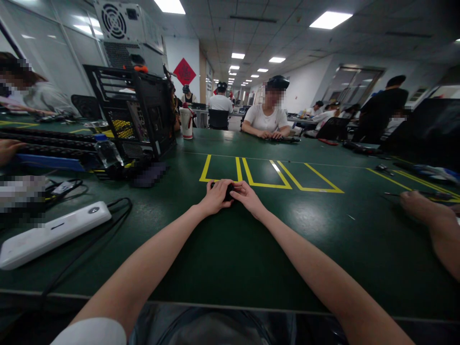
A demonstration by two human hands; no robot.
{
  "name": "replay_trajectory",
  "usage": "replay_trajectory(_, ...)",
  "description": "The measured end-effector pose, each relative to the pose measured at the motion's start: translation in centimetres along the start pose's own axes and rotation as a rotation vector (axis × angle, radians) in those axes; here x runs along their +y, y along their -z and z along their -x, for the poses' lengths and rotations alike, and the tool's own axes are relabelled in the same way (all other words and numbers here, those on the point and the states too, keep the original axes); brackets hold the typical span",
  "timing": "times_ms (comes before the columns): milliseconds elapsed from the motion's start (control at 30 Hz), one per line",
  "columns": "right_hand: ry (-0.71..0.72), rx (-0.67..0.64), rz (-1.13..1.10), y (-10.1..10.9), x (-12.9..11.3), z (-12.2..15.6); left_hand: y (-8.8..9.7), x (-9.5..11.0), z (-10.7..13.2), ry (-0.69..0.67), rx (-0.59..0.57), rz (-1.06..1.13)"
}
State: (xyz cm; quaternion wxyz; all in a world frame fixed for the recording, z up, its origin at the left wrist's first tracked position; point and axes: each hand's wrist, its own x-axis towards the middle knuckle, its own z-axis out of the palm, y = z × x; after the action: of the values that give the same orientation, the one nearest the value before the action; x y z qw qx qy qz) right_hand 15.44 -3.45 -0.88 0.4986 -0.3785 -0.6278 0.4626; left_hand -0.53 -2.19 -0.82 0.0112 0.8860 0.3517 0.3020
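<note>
Both my arms stretch forward over the green table [230, 249]. My left hand [216, 196] and my right hand [247, 195] meet around a small black object [229, 191] resting on the table, just in front of the yellow marked boxes [251, 176]. The fingers of both hands close on the object and hide most of it, so I cannot tell what it is.
A white power strip [53, 232] with black cables lies at left. Behind it stand an open black computer case [143, 115], a water bottle [108, 152] and a white cup [186, 123]. A person [268, 117] sits opposite. Another person's hand [422, 206] rests at right, by tools.
</note>
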Motion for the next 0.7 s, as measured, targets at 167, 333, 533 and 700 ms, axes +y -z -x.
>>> replay_trajectory(167, -0.051, 0.026, 0.014, -0.04, -0.09, -0.16, -0.03, 0.10, -0.01, 0.017, -0.005, -0.026)
replay_trajectory(333, -0.033, 0.011, 0.041, 0.13, 0.19, -0.34, 0.22, 0.26, 0.04, 0.000, -0.027, -0.033)
replay_trajectory(533, -0.006, -0.012, 0.041, 0.23, 0.45, -0.28, 0.30, 0.30, -0.02, -0.007, -0.032, -0.042)
replay_trajectory(700, 0.005, -0.025, 0.034, 0.22, 0.37, -0.27, 0.48, 0.39, 0.00, -0.007, -0.041, -0.023)
